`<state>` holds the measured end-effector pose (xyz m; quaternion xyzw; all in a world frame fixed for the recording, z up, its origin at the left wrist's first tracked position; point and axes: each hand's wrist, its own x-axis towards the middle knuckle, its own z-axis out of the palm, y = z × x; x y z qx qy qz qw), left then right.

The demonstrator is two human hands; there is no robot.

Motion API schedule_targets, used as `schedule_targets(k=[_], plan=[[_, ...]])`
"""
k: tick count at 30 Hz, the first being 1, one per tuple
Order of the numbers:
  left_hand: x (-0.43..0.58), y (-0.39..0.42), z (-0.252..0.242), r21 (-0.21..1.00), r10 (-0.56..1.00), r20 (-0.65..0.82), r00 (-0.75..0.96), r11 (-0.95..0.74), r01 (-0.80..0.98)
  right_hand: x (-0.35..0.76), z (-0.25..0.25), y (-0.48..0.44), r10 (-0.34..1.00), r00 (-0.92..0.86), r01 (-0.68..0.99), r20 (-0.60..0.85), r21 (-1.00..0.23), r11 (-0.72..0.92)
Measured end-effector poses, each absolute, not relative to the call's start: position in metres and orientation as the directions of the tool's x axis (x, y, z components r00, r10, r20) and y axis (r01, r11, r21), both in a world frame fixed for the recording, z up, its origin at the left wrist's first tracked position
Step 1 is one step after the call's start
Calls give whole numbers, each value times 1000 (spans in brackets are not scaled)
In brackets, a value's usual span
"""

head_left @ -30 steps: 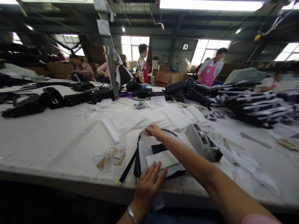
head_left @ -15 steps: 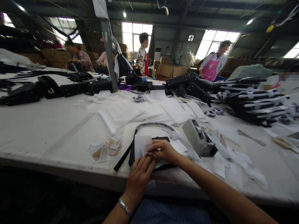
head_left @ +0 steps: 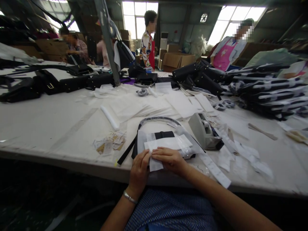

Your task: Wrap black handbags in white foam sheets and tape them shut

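Right hand (head_left: 169, 158) nearer, tape dispenser (head_left: 205, 132) beside bag (head_left: 164, 135)

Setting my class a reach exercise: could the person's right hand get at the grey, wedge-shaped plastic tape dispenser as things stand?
Probably yes: the dispenser stands just beyond the right hand, and only the low, paper-covered black bag seems to lie between.

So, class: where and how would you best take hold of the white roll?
Probably pinch the roll across its middle, from above: it lies flat on the table, long and slim. The left hand is nearer.
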<state>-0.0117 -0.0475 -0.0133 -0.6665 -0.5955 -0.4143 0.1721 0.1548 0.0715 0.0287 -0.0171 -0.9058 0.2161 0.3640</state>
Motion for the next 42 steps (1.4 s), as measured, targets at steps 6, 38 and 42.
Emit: schedule_targets(k=[6, 38, 42], plan=[[-13, -47, -5, 172, 679, 733, 50, -256, 951, 166, 45, 56, 53, -783, -200, 620, -331, 922], [-17, -45, -5, 151, 717, 691, 96, -273, 950, 179, 54, 54, 319, -828, 152, 461, -363, 919], [-21, -44, -4, 161, 745, 657, 112, -284, 945, 201, 23, 19, 269, -747, 89, 608, -310, 947]])
